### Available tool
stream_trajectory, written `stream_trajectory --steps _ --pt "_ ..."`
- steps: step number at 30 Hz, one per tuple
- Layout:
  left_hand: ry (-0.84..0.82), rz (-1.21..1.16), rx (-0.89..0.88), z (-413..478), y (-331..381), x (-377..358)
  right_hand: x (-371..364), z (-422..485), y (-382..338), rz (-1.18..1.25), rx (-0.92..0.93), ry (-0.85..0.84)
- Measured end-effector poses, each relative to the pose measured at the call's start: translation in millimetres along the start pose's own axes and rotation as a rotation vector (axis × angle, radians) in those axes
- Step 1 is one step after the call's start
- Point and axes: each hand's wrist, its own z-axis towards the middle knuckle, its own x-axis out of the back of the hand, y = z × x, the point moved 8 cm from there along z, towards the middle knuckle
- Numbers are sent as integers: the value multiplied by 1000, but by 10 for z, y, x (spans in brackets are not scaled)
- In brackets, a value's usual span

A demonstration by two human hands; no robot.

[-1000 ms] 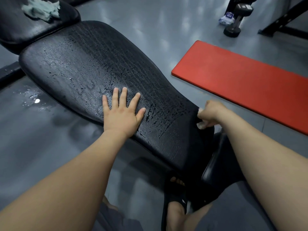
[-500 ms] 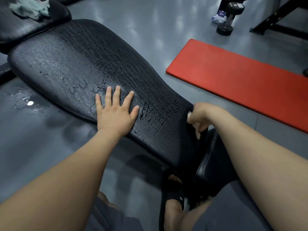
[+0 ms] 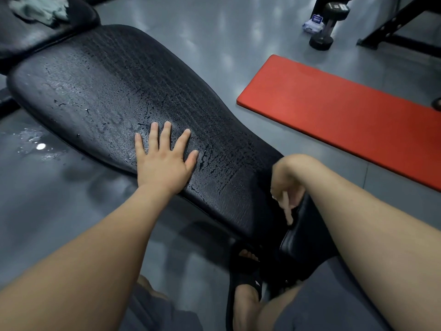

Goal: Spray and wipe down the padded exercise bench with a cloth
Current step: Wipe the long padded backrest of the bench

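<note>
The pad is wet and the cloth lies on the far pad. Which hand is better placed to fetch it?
Left, likely. The left hand lies flat on the wet pad, on the side toward the cloth. The right hand is at the pad's near end, farther away, its fingers blurred.

Black bench pad: cracked, wet-beaded vinyl; red mat matt; floor glossy.

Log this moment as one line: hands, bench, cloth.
left hand: flat on wet black padded bench pad | right hand: at pad's near end, blurred, grip unclear | crumpled grey-green cloth: on far pad, untouched
</note>
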Motion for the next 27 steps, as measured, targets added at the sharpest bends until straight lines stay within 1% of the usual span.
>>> stream_trajectory --steps 1,2,3,4,5,6,8,10,11,12,13,14,15,17,18,19,20,22,23,24,25,26,27 --pt "5 0 0 1 -3 0 68 -33 -80 -24 54 89" --pt "10 -1 2 -3 -5 1 233 -95 -222 -25 152 286" --pt "13 -1 4 -4 -9 -1 408 -217 -388 -34 270 518" --pt "15 -2 2 -2 -10 0 537 -382 -528 -6 365 707" --pt "13 -4 1 -4 -10 -5 615 -488 -612 63 435 810" --pt "11 -6 0 -3 -8 -2 624 -552 -639 130 454 821" --pt "4 -4 0 -2 -11 2 511 -509 -598 130 388 718" --pt "2 2 1 -3 -5 4 233 -353 -444 89 243 491" --pt "4 6 2 -3 -12 9 72 -309 -422 33 201 371" --pt "5 7 2 -4 -7 13 -39 -319 -439 -109 195 291" --pt "7 4 3 -3 -3 10 -63 -335 -503 -239 220 283" --pt "10 4 2 -5 -3 7 1 -359 -596 -314 266 370" --pt "11 3 3 -5 -7 2 134 -456 -716 -282 338 529" --pt "18 2 4 -5 -13 -3 410 -698 -867 -31 518 849" --pt "22 1 3 -6 -12 -2 452 -749 -889 10 543 923" --pt "22 2 2 -4 -11 -3 431 -726 -872 -27 509 890" --pt "20 3 2 -4 -11 -3 353 -617 -833 -101 432 756" --pt "23 5 5 -8 -19 -1 -18 -414 -667 -198 231 348" --pt "28 6 4 -12 -13 -1 -167 -384 -596 -242 170 208" --pt "36 5 4 -16 -12 2 -218 -364 -585 -283 169 168" --pt "46 1 5 -16 -11 0 -198 -366 -629 -298 205 210" --pt "53 -3 7 -14 -14 -1 -117 -401 -725 -277 277 326" --pt "57 -6 10 -15 -15 -10 20 -507 -850 -241 370 510"
